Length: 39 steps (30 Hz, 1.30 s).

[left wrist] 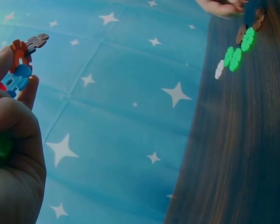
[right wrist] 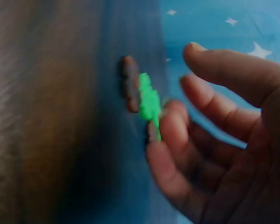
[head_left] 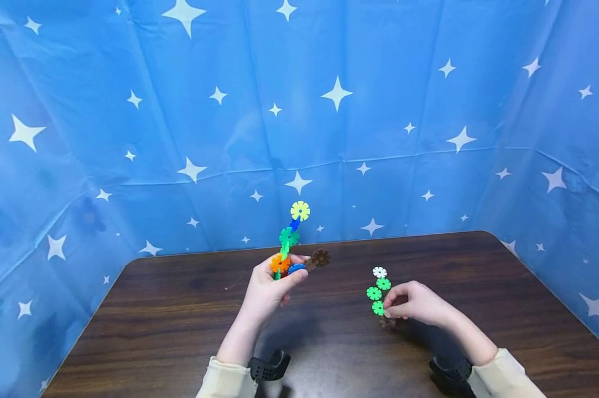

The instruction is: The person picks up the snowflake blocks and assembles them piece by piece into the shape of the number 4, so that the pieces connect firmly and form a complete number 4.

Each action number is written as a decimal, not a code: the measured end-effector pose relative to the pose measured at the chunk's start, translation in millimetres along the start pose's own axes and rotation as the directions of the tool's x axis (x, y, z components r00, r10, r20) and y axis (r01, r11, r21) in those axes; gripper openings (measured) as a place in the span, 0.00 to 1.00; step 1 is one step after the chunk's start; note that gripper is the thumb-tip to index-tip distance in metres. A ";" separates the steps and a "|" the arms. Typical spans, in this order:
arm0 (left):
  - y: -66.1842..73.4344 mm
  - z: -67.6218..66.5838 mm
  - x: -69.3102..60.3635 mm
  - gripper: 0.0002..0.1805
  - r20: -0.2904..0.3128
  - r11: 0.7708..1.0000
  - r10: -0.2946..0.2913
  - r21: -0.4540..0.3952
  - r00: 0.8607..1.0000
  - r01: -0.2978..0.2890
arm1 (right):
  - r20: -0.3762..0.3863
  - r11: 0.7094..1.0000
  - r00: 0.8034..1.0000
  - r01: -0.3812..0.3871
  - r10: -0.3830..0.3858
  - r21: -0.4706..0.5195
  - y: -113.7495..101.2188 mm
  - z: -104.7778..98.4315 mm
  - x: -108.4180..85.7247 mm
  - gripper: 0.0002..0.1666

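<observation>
My left hand is raised above the table and grips a chain of notched, interlocking plastic discs. A yellow disc tops it, with blue and green discs below. An orange disc and a blue disc show near the fingers, and a brown disc sticks out to the right; the palm hides part of the chain. On the table, my right hand is at loose discs: a white disc, several green discs and brown discs. Its fingertips are by them, thumb and fingers apart.
The dark wood table has rounded far corners. Close behind it and along its sides hangs a blue curtain with white stars. Each wrist wears a black band.
</observation>
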State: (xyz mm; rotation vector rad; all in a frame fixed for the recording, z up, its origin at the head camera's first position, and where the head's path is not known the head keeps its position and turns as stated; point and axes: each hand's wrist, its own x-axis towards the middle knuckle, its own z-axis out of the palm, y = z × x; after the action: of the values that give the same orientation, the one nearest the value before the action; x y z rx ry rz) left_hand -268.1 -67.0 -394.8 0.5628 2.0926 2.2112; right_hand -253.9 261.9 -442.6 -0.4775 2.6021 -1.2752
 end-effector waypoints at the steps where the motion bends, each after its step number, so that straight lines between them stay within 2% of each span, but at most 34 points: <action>1: 0.3 0.1 0.5 0.14 -0.003 1.000 0.002 -0.002 1.000 -0.002 | 0.000 0.999 1.000 -0.001 0.001 -0.045 2.7 1.4 0.0 0.08; 7: 0.0 -1.0 1.8 0.14 -0.013 1.000 -0.015 -0.005 1.000 0.014 | -0.011 0.978 1.000 -0.020 0.019 -0.210 10.2 11.3 4.4 0.17; 11: -0.3 -1.4 3.4 0.14 -0.015 1.000 -0.027 -0.006 1.000 0.027 | -0.007 0.961 1.000 -0.018 0.017 -0.276 8.6 14.4 7.4 0.18; 18: 1.4 0.3 6.4 0.15 -0.008 1.000 -0.020 -0.014 1.000 0.020 | -0.018 0.947 0.999 -0.048 0.045 -0.319 7.8 14.5 9.2 0.16; 22: 2.3 1.6 8.3 0.15 -0.009 1.000 -0.017 -0.004 1.000 0.017 | -0.002 0.952 0.999 -0.040 0.042 -0.304 10.6 12.0 10.7 0.16; 24: 2.7 2.3 8.9 0.15 -0.014 1.000 -0.016 0.000 1.000 0.016 | 0.013 0.961 1.000 -0.023 0.028 -0.276 11.4 9.8 11.8 0.15; 29: 3.4 1.7 5.9 0.15 -0.007 1.000 -0.018 -0.007 1.000 0.018 | 0.074 0.995 0.997 0.006 0.001 -0.098 5.1 5.8 10.1 0.11; 33: 3.4 0.9 3.7 0.15 -0.001 1.000 -0.023 -0.010 1.000 0.023 | 0.080 0.999 0.996 0.036 -0.038 0.027 -13.0 -2.6 12.3 0.09; 36: 3.2 -0.2 2.2 0.15 -0.001 1.000 -0.028 0.001 1.000 0.028 | -0.012 0.984 0.995 0.101 -0.101 0.148 -36.9 -8.3 19.3 0.09; 39: 2.9 -1.7 0.8 0.14 -0.001 0.999 -0.031 0.021 1.000 0.031 | -0.149 0.943 0.977 0.189 -0.153 0.273 -63.6 -8.5 28.2 0.12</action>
State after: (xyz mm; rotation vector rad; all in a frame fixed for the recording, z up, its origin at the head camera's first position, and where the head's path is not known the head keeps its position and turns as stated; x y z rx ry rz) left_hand -268.7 -68.7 -391.8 0.5280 2.1127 2.1755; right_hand -270.2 221.0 -388.0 -0.5965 2.4563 -1.7601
